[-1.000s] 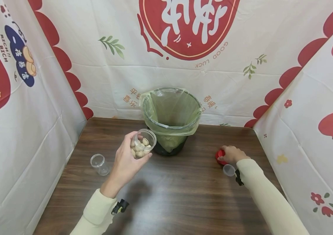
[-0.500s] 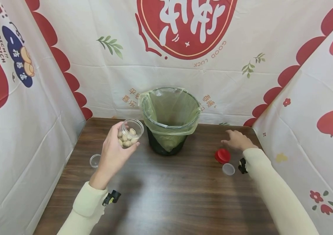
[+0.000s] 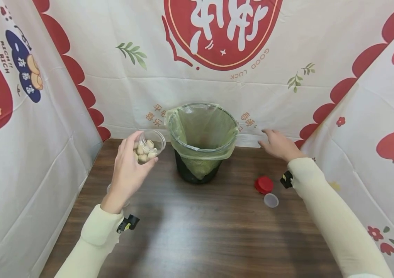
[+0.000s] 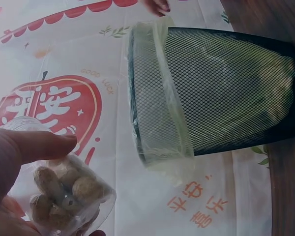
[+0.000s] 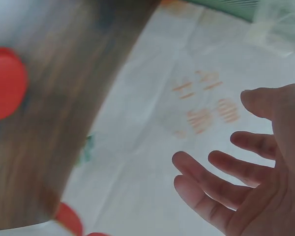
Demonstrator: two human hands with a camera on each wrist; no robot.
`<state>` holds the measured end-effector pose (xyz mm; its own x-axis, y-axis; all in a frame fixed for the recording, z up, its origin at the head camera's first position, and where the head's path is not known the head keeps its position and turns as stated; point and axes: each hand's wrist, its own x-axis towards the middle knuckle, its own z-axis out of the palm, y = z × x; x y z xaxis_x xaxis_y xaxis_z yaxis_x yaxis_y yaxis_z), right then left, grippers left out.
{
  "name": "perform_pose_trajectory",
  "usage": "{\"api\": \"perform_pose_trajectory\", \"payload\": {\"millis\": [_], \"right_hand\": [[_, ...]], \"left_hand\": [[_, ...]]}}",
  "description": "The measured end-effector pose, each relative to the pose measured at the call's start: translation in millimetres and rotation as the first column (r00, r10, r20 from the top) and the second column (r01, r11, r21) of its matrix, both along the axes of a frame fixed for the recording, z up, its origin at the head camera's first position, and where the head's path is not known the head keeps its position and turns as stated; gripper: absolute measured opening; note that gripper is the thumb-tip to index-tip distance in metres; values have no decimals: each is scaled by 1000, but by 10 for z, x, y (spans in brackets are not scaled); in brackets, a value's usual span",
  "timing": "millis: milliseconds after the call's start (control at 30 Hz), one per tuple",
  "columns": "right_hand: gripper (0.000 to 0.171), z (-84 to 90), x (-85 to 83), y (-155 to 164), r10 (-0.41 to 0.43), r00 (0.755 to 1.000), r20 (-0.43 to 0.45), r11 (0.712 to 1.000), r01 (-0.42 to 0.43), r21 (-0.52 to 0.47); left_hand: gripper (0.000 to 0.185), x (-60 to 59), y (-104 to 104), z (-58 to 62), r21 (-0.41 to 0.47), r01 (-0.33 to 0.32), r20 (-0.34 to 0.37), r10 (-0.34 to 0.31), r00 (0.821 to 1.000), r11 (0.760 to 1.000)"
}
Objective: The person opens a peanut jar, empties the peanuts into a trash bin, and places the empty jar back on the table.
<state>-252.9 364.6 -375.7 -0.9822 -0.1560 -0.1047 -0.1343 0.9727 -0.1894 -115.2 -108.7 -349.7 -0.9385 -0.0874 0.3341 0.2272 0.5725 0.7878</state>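
My left hand (image 3: 127,166) grips a clear plastic jar (image 3: 157,139), tilted with its uncapped mouth toward the bin. Inside lie several pale nuts in shells (image 4: 64,194), which look like pistachios. In the left wrist view the thumb (image 4: 44,146) presses across the jar's side. The mesh bin (image 3: 197,172), lined with a pale green bag (image 3: 225,152), stands to the right of the jar. My right hand (image 3: 278,144) is held up at the far right with nothing in it, its fingers (image 5: 211,182) spread and slightly bent.
Below the right hand, a red lid (image 3: 264,184) and a translucent disc (image 3: 271,200) lie on the brown table (image 3: 204,231). A second clear jar (image 3: 126,203) is mostly hidden behind the left wrist. Printed white cloth (image 3: 120,92) encloses the back and both sides.
My right hand has let go of the red lid and risen away toward the back. The left hand has shifted leftward and slightly farther back with the jar, now covering most of the second jar.
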Motion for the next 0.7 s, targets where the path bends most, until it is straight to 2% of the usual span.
{"api": "perform_pose_trajectory", "payload": {"millis": [133, 367, 500, 700], "right_hand": [[62, 174, -40, -203, 62, 997, -52, 997, -64, -38], [58, 407, -69, -597, 108, 990, -93, 988, -117, -104], [55, 449, -90, -796, 117, 986, -118, 981, -133, -143], [56, 419, -126, -995, 115, 985, -129, 974, -137, -178]], "left_hand": [[80, -88, 12, 27, 2, -3, -36, 3, 999, 1000], [80, -267, 49, 53, 31, 0, -71, 2, 997, 1000], [81, -340, 103, 88, 54, -2, -82, 6, 997, 999], [82, -445, 232, 158, 80, 15, -111, -6, 994, 997]]}}
